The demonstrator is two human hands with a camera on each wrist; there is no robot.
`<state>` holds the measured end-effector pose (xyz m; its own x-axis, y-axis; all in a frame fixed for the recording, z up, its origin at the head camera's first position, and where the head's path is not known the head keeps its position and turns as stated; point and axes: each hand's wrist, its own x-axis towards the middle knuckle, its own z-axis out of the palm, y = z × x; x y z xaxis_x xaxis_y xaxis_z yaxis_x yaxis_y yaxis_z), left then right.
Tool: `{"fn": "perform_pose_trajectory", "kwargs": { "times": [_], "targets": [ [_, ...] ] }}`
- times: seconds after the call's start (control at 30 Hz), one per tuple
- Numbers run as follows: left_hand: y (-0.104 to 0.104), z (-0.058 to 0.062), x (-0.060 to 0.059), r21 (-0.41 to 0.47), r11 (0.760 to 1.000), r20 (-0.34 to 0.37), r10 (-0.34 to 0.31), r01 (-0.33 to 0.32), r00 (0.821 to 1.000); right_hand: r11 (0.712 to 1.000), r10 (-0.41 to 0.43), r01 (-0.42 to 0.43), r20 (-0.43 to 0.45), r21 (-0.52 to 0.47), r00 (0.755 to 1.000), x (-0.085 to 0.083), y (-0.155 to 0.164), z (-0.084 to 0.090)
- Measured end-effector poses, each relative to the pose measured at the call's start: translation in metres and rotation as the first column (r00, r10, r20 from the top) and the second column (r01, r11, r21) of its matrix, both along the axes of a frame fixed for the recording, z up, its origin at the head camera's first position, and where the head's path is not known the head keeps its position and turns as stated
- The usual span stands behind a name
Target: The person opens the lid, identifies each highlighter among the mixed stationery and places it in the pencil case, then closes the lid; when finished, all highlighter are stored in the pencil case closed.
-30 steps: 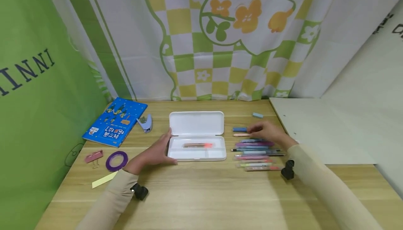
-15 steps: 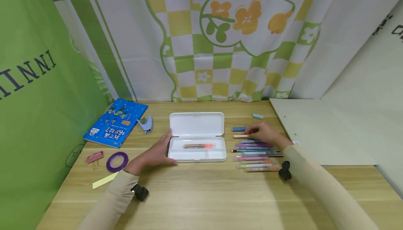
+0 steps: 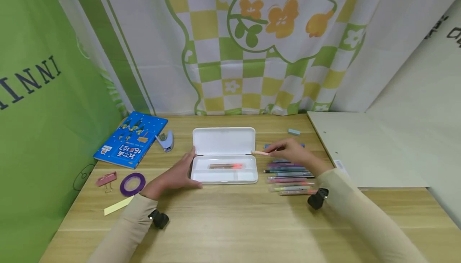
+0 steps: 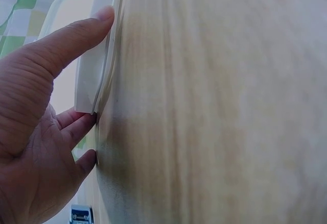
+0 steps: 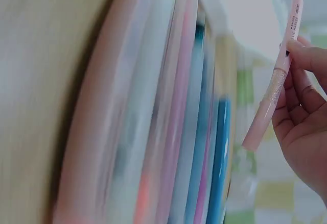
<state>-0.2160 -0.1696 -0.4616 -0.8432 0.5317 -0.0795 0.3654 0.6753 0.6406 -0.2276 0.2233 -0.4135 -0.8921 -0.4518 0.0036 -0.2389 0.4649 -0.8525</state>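
1. Only in the head view are the whole wooden worktop, the blue book and the purple tape ring seen; in the right wrist view, print and a glittery band on the pale pink pen are shown.
2. The pale pink pen is pinched by the right hand, just off the case's right edge.
3. The open white plastic pencil case is touched at its left end by the left hand, thumb straight along its rim.
4. One orange-tipped pen is counted inside the case; the pens in the row cannot be counted exactly.
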Motion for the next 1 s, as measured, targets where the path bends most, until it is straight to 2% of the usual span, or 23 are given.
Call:
{"fn": "perform_pose_trajectory", "kwargs": {
  "times": [0.1, 0.3, 0.57, 0.77, 1.0],
  "targets": [
    [0.000, 0.000, 0.000, -0.009, 1.000, -0.001, 0.000, 0.000, 1.000, 0.999, 0.050, -0.049, 0.024, -0.023, 0.998, 0.003, -0.025, 0.002],
    [0.000, 0.000, -0.001, -0.013, 1.000, 0.001, -0.004, 0.004, 1.000, 0.980, 0.183, -0.185, -0.032, -0.075, 0.983, 0.005, -0.078, -0.001],
    [0.000, 0.001, 0.000, -0.005, 1.000, 0.020, 0.002, -0.002, 1.000, 0.955, 0.295, -0.294, -0.089, 0.030, 0.951, 0.004, -0.140, -0.016],
    [-0.002, -0.002, -0.001, 0.002, 1.000, 0.017, -0.003, 0.003, 1.000, 0.944, 0.329, -0.324, -0.108, 0.068, 0.938, -0.001, -0.161, -0.021],
    [-0.001, 0.000, -0.002, -0.004, 1.000, 0.015, -0.005, 0.005, 1.000, 0.964, 0.256, -0.249, -0.077, 0.088, 0.964, -0.009, -0.154, -0.016]
  ]
}}
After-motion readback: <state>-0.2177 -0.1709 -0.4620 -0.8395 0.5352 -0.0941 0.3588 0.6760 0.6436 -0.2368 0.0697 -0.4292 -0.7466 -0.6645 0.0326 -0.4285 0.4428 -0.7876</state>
